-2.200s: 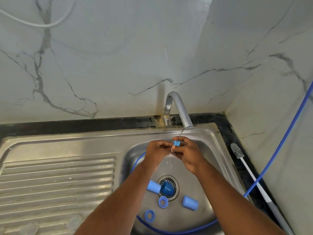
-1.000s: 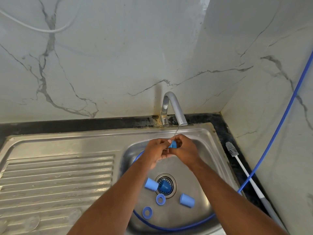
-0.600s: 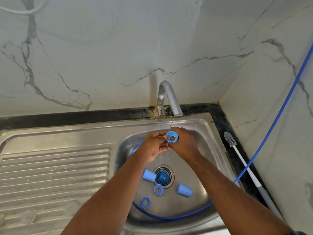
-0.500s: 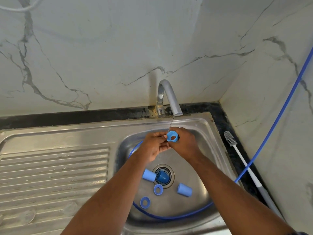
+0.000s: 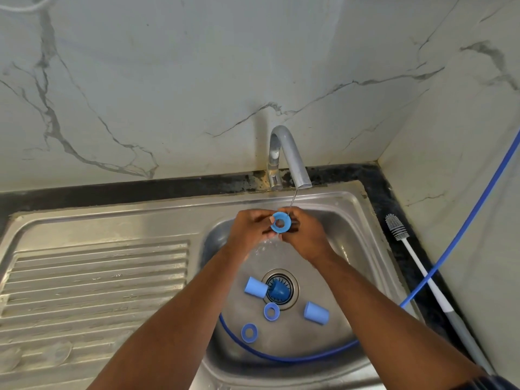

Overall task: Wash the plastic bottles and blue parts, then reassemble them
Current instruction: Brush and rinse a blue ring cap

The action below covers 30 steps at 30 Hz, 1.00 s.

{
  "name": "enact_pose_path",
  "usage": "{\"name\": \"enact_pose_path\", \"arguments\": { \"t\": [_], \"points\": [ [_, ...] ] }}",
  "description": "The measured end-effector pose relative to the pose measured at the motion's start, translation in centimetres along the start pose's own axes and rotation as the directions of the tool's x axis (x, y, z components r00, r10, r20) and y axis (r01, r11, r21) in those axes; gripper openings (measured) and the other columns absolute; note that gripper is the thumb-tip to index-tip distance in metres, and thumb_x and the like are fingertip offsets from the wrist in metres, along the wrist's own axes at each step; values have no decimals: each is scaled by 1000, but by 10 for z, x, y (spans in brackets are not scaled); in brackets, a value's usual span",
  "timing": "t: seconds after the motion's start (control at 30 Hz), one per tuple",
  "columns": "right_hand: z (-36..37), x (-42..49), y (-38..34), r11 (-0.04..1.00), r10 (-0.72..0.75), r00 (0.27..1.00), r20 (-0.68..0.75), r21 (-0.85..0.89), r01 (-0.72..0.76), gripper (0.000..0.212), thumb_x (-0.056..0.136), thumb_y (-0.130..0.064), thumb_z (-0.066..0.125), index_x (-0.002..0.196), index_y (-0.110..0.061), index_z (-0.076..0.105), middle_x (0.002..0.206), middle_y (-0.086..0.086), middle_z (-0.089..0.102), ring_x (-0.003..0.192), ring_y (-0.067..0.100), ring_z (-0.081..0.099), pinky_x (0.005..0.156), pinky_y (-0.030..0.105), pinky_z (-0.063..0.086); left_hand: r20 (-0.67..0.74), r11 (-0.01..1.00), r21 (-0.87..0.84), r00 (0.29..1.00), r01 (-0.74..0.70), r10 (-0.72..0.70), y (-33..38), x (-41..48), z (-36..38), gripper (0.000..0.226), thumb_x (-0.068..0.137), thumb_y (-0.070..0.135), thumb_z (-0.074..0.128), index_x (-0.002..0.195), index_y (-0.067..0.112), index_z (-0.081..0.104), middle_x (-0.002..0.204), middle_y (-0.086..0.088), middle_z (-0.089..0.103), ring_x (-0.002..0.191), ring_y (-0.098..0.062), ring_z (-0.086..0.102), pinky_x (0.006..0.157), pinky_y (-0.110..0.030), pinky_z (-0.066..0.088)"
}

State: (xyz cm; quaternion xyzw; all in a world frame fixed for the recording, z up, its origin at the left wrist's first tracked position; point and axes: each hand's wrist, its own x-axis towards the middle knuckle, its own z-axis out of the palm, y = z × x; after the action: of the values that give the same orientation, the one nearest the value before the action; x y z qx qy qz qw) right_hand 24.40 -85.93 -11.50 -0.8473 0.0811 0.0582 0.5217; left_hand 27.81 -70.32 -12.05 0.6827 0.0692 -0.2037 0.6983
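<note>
Under a thin stream from the tap (image 5: pixel 289 156), my left hand (image 5: pixel 250 228) and my right hand (image 5: pixel 304 232) together hold a blue ring (image 5: pixel 280 221), its hole facing me. Both hands pinch it at its edges over the sink basin (image 5: pixel 351 249). On the basin floor lie two pale blue caps (image 5: pixel 255 287) (image 5: pixel 316 313), two more blue rings (image 5: pixel 271 311) (image 5: pixel 249 332) and a dark blue cone-shaped part (image 5: pixel 278 289) sitting in the drain. No plastic bottle is plainly visible.
A blue hose (image 5: pixel 450 243) runs down the right wall and loops through the basin. A white-handled bottle brush (image 5: pixel 408 249) lies on the dark counter at the right. The ribbed steel drainboard (image 5: pixel 95 282) spreads to the left, with faint clear shapes near its front edge.
The blue ring has been turned in my fingers from edge-on to facing me with its hole showing. Both hands stay under the tap; the camera view shifted slightly.
</note>
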Motion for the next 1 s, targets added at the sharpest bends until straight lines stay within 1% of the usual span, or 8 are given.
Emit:
{"name": "enact_pose_path", "arguments": {
  "t": [0.27,0.37,0.47,0.6,0.67,0.73,0.83,1.0],
  "points": [
    [-14,-5,-10,988,-35,998,-59,-151,25,50,82,-16,82,127,-21,63,108,-12,62,94,2,59,75,2,39,-3,991,-4,991,133,-133,9,2,22,20,94,-2,66,112,6,70,103,-17,74,82,-18,75,72,-30,62],
    [-20,-9,-4,984,4,999,-44,-180,-12,36,82,-24,82,116,-22,69,99,-11,67,87,6,63,81,18,51,59,959,-60,960,275,-272,11,-7,28,17,102,14,58,114,4,67,98,-18,75,85,-24,76,74,-35,64],
    [-24,-17,-4,962,11,999,40,-272,0,26,81,-24,80,105,-26,71,92,-10,71,87,10,67,80,29,52,108,957,-100,959,274,-263,9,-19,28,33,103,39,57,112,10,68,96,-10,78,92,-24,75,81,-39,62],
    [-31,-37,-8,973,-1,994,108,-231,26,59,77,-20,84,132,-19,61,118,-5,67,104,11,64,92,30,51,204,965,-54,949,257,-242,7,-34,27,26,100,29,63,116,10,67,98,-7,76,85,-16,73,78,-32,60],
    [-39,-54,-6,974,-19,995,96,-224,41,52,80,-23,83,128,-21,63,116,-9,65,96,10,63,82,24,50,212,956,-120,947,269,-240,2,-45,32,19,101,22,61,116,11,66,100,-9,74,85,-16,72,76,-30,60],
    [-54,-80,5,960,-63,996,-68,-277,42,32,86,-27,77,116,-22,69,108,-11,67,87,7,63,75,17,47,210,942,-173,945,287,-250,-7,-59,41,20,102,19,59,119,11,66,106,-12,70,91,-21,71,78,-31,62],
    [-88,-124,31,915,-188,897,-401,-404,11,5,89,-20,71,93,-22,72,89,-6,73,78,14,68,72,27,53,246,927,-185,929,326,-278,-19,-78,62,27,102,19,58,122,4,67,113,-18,67,98,-29,69,89,-37,60],
    [-140,-169,71,909,-124,729,-673,-372,-189,8,90,-10,64,87,-15,70,81,3,69,73,27,66,68,35,53,309,910,-166,896,380,-318,-22,-97,116,31,103,19,57,127,1,64,112,-20,64,98,-31,66,95,-43,58]
  ]
}}
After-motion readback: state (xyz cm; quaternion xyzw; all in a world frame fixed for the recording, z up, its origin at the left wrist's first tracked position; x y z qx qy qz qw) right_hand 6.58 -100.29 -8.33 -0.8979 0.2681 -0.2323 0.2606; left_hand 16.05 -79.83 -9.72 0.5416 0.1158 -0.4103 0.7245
